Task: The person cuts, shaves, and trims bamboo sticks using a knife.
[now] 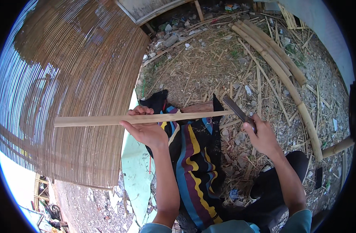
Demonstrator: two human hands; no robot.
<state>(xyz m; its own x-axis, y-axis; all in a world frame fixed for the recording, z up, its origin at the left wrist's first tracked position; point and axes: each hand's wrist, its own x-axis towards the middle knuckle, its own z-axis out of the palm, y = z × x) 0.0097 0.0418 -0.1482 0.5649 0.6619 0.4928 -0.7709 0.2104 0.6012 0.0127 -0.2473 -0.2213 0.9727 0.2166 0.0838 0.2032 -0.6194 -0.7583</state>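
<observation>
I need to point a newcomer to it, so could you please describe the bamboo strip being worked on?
Start at the big woven mat on the left. The strip crosses its right edge, held level by the left hand, with the knife at its right end. Unlike the round poles lying beyond, it is flat, thin and off the ground.

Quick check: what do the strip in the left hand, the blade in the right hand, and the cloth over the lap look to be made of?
Strip: looks like split bamboo, pale tan, matte, straight-grained, held by the left hand.
Blade: apparently metal, dull dark grey with a lighter edge, gripped by the right hand.
Cloth: woven fabric, black with yellow, blue and maroon stripes, draped in soft folds.
</observation>
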